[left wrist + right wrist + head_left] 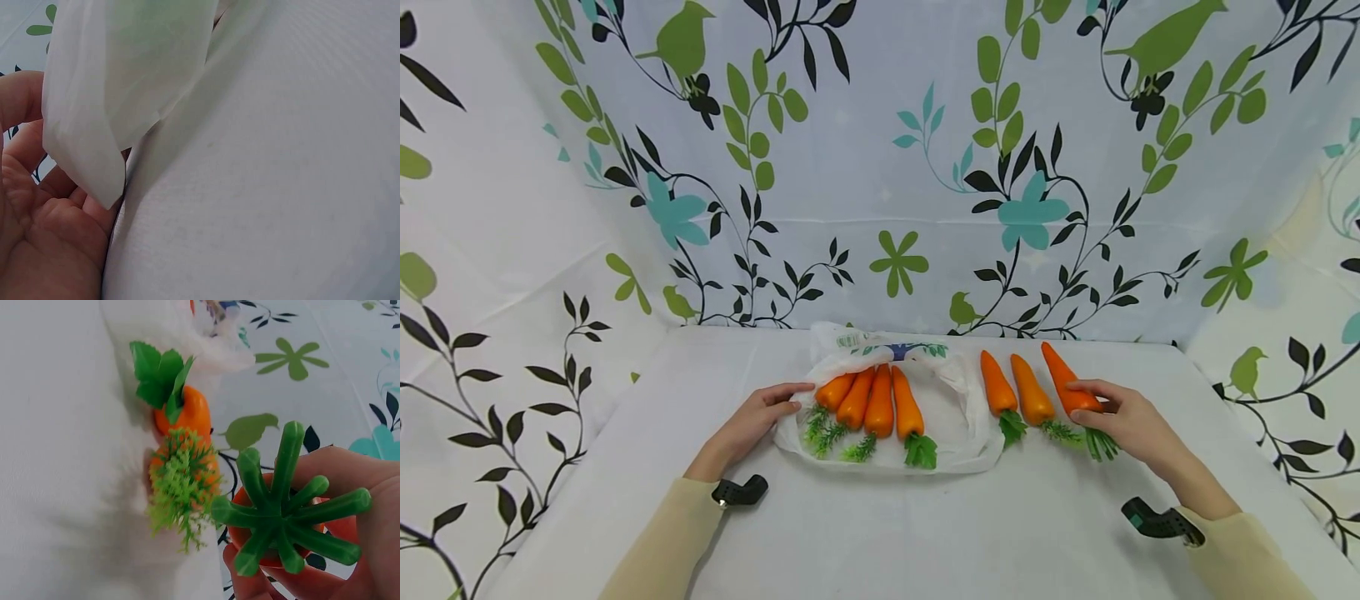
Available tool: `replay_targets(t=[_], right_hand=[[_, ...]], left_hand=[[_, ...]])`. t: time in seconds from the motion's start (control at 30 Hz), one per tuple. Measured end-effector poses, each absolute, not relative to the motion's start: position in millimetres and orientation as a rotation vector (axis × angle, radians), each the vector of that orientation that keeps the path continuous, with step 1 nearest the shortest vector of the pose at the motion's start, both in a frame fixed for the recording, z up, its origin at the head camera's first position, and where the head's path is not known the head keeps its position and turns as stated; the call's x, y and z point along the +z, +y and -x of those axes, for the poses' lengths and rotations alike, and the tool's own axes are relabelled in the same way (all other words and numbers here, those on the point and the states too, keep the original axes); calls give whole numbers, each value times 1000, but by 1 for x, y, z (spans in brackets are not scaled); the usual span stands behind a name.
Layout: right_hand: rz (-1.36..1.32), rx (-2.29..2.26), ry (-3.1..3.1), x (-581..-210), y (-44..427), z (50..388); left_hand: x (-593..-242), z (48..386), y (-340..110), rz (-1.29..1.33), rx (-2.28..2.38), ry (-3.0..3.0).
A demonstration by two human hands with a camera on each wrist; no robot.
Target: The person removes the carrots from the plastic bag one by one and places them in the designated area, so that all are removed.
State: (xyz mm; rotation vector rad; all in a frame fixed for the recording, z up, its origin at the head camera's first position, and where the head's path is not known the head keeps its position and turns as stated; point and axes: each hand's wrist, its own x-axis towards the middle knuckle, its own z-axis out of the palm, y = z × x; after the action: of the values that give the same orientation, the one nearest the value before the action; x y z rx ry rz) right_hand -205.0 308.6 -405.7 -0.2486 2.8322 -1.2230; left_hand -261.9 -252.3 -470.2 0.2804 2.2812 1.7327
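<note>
A white plastic bag (977,442) lies on the table with several orange toy carrots (880,404) at its open mouth, their leafy tops toward me. At the bag's left edge, my left hand (756,421) holds the plastic with bent fingers; in the left wrist view a fold of the bag (81,125) hides part of the fingers. My right hand (1123,417) grips a carrot (1060,371) with short green stems (269,512), its tip pointing away. Left of that hand lie two more carrots, one leafy-topped (996,383) and one feathery-topped (1032,392).
The table (917,533) has a white cover. A patterned cloth (865,167) with leaves and birds hangs behind its far edge and along the sides. Black wrist cameras (741,492) sit on both of my wrists.
</note>
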Motion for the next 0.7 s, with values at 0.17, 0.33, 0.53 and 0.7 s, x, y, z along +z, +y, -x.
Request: replay_targets(t=[0.17,0.33,0.53,0.7], right_hand=[[171,-1230,2809,-414,318,212],[147,-1242,2794,-420,325,220],[175,-1296,2749,-426,325,228],[170,-1309,2727,-433,324,232]], left_hand=[[-471,262,-253,-271,1728,2283],[-472,262,-254,-281,1729,2284],[-470,262,-253,-274,1745,2283],[-472,262,-254,-307,1735,2292]])
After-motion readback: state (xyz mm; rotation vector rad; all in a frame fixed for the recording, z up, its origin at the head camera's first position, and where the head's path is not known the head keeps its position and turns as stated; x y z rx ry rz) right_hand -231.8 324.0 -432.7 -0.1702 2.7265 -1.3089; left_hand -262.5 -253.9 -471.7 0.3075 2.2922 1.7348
